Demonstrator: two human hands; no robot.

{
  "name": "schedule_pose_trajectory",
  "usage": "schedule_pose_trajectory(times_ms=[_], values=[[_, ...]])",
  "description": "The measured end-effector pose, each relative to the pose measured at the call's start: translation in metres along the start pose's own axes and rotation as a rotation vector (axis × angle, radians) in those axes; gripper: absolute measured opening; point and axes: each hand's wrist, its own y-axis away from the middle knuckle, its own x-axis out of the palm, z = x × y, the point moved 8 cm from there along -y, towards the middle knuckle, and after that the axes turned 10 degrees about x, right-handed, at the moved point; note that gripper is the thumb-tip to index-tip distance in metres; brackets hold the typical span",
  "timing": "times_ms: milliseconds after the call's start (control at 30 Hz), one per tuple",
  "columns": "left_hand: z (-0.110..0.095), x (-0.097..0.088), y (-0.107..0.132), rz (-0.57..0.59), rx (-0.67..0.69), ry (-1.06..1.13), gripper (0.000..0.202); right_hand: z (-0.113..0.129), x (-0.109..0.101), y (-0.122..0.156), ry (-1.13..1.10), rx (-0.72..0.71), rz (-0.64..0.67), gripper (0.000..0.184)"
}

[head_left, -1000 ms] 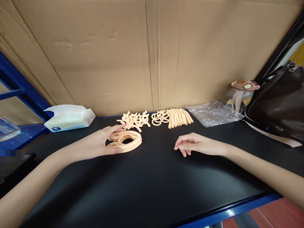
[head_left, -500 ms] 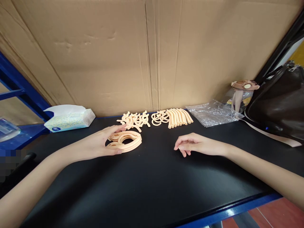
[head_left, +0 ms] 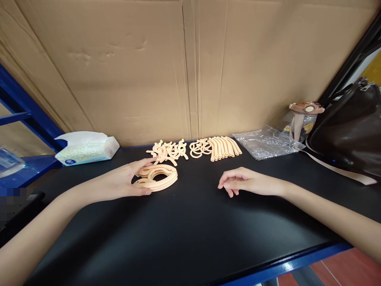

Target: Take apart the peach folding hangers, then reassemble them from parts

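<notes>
My left hand (head_left: 126,179) spans a stack of curved beige pieces (head_left: 166,182), thumb on the near side and fingers on the far side. The stack lies on the black tabletop and has a round hole in its middle; the palm hides its left end. Behind it is a loose heap of small beige branched pieces (head_left: 168,151). Beside that lie thin beige arc pieces (head_left: 201,147) and a row of long curved beige pieces (head_left: 224,147). My right hand (head_left: 239,180) rests over the table with fingers loosely bent and slightly apart, holding nothing.
A tissue pack (head_left: 87,151) sits at the back left. Toward the back right are a crumpled clear plastic bag (head_left: 266,143), a bottle with a brown lid (head_left: 305,119) and a dark bag (head_left: 351,127) with a pale strap. Cardboard (head_left: 133,71) stands along the table's back edge.
</notes>
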Motion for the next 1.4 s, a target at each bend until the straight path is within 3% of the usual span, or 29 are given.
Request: schedule_pose_trajectory(times_ms=[433,633,733,933,1033,1200,1400], values=[[-0.002,-0.008,-0.001,-0.122,0.051,-0.112,0.084,0.000,0.000,0.000,0.008,-0.010,0.010,0.035],[-0.030,-0.011,-0.001,-0.302,0.072,-0.185,0.071,0.001,0.001,0.001,0.005,-0.010,0.009,0.036],[-0.058,0.001,-0.001,-0.378,0.173,-0.219,0.062,0.001,0.001,0.001,0.005,-0.002,0.005,0.036],[-0.110,0.060,-0.014,-0.254,0.436,-0.367,0.048,0.002,0.002,0.003,0.020,-0.015,0.006,0.036],[-0.127,0.079,-0.023,-0.219,0.532,-0.450,0.041,0.005,0.002,0.004,0.018,-0.021,0.004,0.036],[-0.136,0.082,-0.038,-0.261,0.511,-0.463,0.037,0.007,0.002,0.005,0.022,-0.035,0.008,0.034],[-0.129,0.080,-0.043,-0.290,0.468,-0.316,0.035,0.006,0.001,0.004,0.013,-0.043,0.007,0.033]])
